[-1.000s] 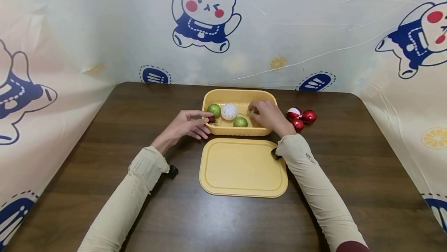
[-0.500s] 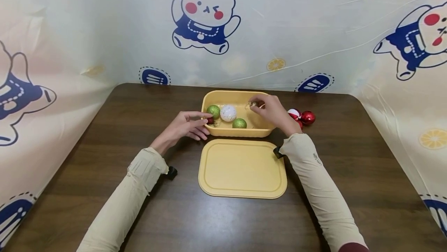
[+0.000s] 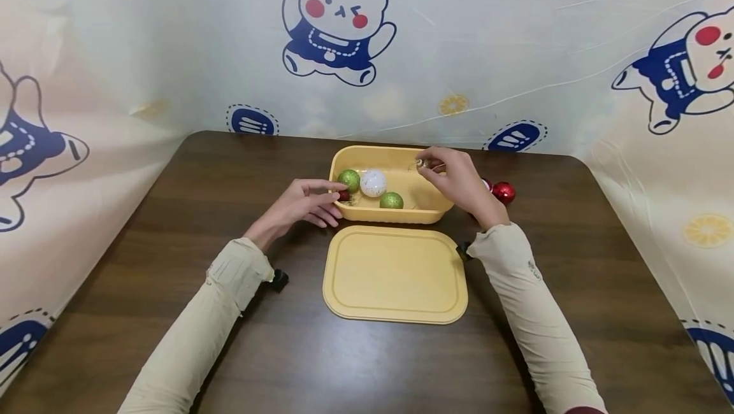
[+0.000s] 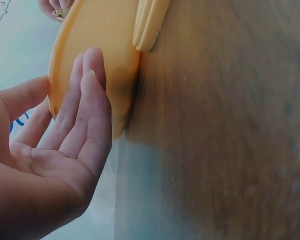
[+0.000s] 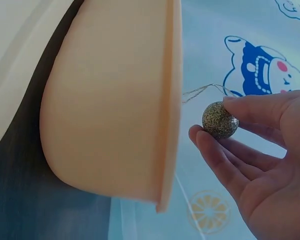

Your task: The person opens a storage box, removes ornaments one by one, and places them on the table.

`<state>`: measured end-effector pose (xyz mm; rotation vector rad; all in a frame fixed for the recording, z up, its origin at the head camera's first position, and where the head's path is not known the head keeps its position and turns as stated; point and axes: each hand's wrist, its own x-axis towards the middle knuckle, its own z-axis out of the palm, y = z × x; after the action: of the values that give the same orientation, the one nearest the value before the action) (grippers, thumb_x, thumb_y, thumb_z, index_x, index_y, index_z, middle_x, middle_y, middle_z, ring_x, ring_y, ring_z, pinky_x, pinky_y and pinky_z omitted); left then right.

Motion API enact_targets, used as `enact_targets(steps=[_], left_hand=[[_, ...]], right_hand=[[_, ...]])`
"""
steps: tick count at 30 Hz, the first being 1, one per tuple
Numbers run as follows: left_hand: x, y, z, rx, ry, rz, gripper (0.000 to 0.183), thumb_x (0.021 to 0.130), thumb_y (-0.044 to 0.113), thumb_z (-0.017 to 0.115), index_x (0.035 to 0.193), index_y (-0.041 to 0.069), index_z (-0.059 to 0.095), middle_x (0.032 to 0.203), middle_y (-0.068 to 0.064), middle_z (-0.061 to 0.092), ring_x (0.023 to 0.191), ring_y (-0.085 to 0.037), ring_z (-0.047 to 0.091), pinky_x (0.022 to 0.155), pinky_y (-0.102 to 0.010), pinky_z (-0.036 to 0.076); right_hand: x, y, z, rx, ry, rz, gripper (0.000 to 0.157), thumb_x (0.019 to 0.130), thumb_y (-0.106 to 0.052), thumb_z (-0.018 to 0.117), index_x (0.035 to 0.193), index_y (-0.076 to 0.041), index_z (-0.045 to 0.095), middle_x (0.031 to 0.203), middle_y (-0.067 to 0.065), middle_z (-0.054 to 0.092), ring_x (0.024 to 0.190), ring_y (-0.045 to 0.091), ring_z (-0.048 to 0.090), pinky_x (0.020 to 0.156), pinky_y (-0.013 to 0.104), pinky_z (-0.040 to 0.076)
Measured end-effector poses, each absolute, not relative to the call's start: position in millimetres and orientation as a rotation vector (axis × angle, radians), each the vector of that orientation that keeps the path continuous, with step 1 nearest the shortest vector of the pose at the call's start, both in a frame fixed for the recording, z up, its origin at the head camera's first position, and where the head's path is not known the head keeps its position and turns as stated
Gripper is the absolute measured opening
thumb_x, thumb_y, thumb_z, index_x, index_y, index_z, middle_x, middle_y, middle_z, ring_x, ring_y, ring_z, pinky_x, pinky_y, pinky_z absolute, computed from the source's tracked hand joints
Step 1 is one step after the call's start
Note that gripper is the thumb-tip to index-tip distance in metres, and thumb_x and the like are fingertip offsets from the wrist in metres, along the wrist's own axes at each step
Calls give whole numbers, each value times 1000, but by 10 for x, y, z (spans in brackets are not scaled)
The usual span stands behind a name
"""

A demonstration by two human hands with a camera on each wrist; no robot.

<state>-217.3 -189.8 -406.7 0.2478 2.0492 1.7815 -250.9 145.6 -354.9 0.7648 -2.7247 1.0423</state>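
In the head view, the right hand (image 3: 459, 178) is pinching a small gold ball (image 3: 421, 164) between thumb and fingers, over the right part of a yellow box (image 3: 390, 216). The left hand (image 3: 304, 204) is resting at the box's left end, its fingers loosely straight and gripping nothing. Inside the box, a white ball (image 3: 373, 183) is sitting between two green balls (image 3: 392, 200), and a dark red ball (image 3: 344, 195) is showing beside the left hand's fingertips. The yellow lid (image 3: 395, 277) is lying flat on the brown table (image 3: 287, 350), in front of the box. A shiny red ball (image 3: 504, 192) is lying outside the box, beyond the right wrist, with others partly hidden there.

In the left wrist view, the left thumb is touching the box's rim while the other fingers are stretching along the outer wall, relaxed.

In the right wrist view, the thumb and fingertips are gripping the glittery gold ball just above the rim, and its thin cord (image 5: 200, 91) is reaching toward the box.
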Motion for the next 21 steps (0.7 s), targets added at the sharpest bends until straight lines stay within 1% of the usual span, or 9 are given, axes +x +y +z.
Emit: enact_targets(steps=[4, 7, 10, 15, 21], left_hand=[[-2188, -1875, -4070, 251, 2048, 1788, 43, 99, 26, 64, 137, 6, 60, 93, -26, 72, 76, -35, 73, 68, -44, 61], [-2196, -1870, -4070, 254, 2056, 1783, 44, 99, 28, 65, 137, 7, 60, 92, -25, 72, 76, -35, 73, 68, -44, 61], [-2196, -1871, -4071, 242, 2063, 1772, 44, 98, 29, 65, 137, 7, 61, 92, -24, 73, 76, -35, 73, 67, -42, 61], [-2181, -1870, -4072, 219, 2068, 1760, 44, 98, 28, 65, 137, 8, 61, 92, -23, 73, 77, -34, 74, 68, -42, 61], [-2164, -1872, -4065, 221, 2068, 1763, 43, 99, 28, 64, 137, 8, 61, 92, -22, 73, 76, -33, 74, 68, -42, 61]], right_hand=[[-2422, 1510, -3507, 748, -2725, 1018, 21, 96, -12, 67, 115, -4, 68, 116, 13, 62, 97, 25, 68, 86, 43, 58], [-2363, 1558, -3495, 739, -2727, 1008, 20, 95, -11, 68, 114, -4, 68, 114, 13, 59, 96, 26, 68, 86, 43, 58], [-2303, 1611, -3491, 746, -2733, 980, 20, 95, -10, 68, 114, -4, 69, 112, 13, 60, 95, 25, 68, 85, 43, 58], [-2220, 1716, -3489, 748, -2731, 935, 23, 94, -9, 69, 116, -3, 69, 114, 13, 62, 94, 26, 66, 83, 44, 58], [-2145, 1845, -3479, 781, -2708, 920, 23, 94, -8, 69, 116, -2, 68, 111, 13, 64, 89, 24, 65, 78, 44, 58]])
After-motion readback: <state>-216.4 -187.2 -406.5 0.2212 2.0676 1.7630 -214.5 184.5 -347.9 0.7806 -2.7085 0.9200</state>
